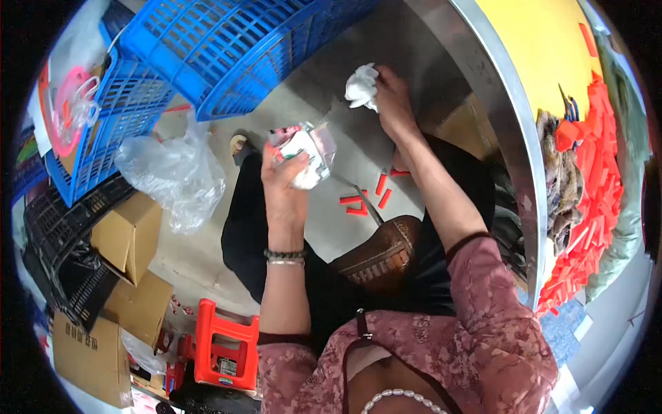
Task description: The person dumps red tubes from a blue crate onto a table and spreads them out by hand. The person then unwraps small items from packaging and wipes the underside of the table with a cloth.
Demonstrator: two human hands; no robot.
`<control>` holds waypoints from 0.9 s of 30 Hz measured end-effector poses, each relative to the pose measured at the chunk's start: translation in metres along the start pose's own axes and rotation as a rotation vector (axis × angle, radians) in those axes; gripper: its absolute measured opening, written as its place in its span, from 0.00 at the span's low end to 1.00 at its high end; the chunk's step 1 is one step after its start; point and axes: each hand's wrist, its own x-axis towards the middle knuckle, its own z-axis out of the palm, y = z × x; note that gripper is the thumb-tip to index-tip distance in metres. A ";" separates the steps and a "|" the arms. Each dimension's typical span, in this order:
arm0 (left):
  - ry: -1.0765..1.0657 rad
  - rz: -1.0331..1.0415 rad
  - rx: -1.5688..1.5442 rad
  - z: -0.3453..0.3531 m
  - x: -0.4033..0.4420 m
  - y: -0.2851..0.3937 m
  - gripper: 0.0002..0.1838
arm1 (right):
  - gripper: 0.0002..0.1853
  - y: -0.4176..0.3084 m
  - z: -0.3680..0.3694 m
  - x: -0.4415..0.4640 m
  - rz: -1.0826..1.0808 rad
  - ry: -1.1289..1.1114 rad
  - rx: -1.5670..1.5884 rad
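My left hand [286, 172] is wrapped round a small tissue packet [312, 153], with white tissue and pink and clear wrapping showing above my fingers. A bracelet and a bangle circle that wrist. Farther right and higher in the view, my right hand [392, 96] pinches a crumpled white tissue [362, 87], held apart from the packet. Below the hands, several short red pieces [381, 184] lie on the grey floor [345, 231]. A brown bag-like item [383, 259] rests between my legs.
Blue plastic crates [234, 62] stand at the upper left, near a clear plastic bag [176, 169]. Cardboard boxes [138, 234] and a red stool [224, 345] are at the lower left. A metal-edged table [510, 76] with red strips [600, 179] curves along the right.
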 end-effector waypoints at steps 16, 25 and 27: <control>-0.251 0.058 0.053 -0.004 -0.009 -0.027 0.24 | 0.11 -0.049 0.035 -0.118 -0.832 0.012 -0.727; -0.178 -0.055 0.072 -0.019 -0.033 -0.024 0.17 | 0.09 -0.045 0.042 -0.174 -0.590 -0.067 -0.587; -0.150 -0.016 0.148 -0.018 -0.039 -0.021 0.17 | 0.08 -0.050 0.036 -0.184 -0.484 -0.131 -0.509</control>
